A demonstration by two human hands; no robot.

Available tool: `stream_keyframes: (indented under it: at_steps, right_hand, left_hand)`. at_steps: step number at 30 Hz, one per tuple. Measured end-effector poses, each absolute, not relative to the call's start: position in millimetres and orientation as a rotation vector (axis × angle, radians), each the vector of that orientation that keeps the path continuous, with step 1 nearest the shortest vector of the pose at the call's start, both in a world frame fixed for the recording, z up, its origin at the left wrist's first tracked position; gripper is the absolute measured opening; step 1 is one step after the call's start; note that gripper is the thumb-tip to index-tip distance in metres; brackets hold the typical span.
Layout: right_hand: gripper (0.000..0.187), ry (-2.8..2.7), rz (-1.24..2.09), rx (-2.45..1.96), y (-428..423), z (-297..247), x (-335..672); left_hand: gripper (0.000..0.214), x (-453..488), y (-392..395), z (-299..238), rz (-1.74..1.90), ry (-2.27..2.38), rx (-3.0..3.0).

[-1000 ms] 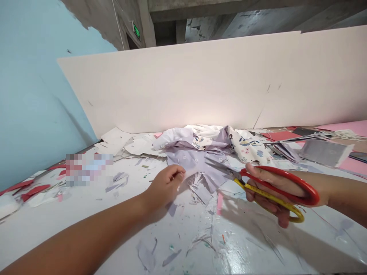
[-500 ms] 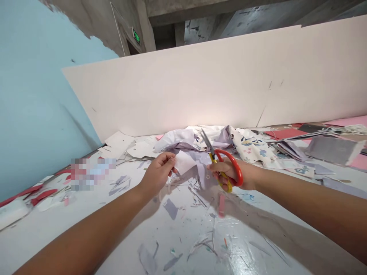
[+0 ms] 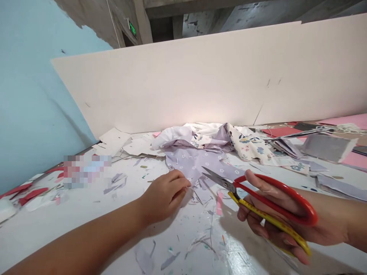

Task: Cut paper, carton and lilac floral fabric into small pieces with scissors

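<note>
My right hand (image 3: 275,215) grips scissors (image 3: 258,198) with a red and a yellow handle, blades pointing left toward the cloth. My left hand (image 3: 164,194) rests on the white table (image 3: 86,214) with fingers curled together at the edge of a lilac flower-print fabric (image 3: 197,160); whether it pinches the cloth I cannot make out. A crumpled heap of white and floral fabric (image 3: 223,139) lies just behind. Small cut scraps (image 3: 219,202) lie between my two hands.
A tall pale board (image 3: 200,76) stands along the back of the table, and a blue wall (image 3: 31,95) is at the left. White paper pieces (image 3: 114,139) lie at back left, red scraps (image 3: 31,193) at far left, pink sheets and a grey block (image 3: 327,147) at right.
My left hand has come down from holding up a white piece to the table by the lilac cloth. My right hand with the scissors has drawn back toward me and to the right.
</note>
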State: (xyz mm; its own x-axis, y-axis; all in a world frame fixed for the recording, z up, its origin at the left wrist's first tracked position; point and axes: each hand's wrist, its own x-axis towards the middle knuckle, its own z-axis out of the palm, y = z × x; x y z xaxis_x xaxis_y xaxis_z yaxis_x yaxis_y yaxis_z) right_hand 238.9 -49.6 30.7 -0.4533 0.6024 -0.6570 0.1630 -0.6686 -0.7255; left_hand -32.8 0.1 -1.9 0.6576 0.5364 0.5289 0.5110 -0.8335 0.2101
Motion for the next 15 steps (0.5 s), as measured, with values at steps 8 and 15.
stream_keyframes:
  at_steps: [8, 15]
  right_hand:
    - [0.087, -1.039, 2.271, -1.373, -56, 37, 237]
    - [0.078, -1.103, 2.279, -1.322, -43, 33, 220]
  left_hand:
    - [0.022, -32, 1, -10, 0.89, 0.871, 2.989]
    - [0.022, -32, -3, -11, 0.92, 0.837, 3.083]
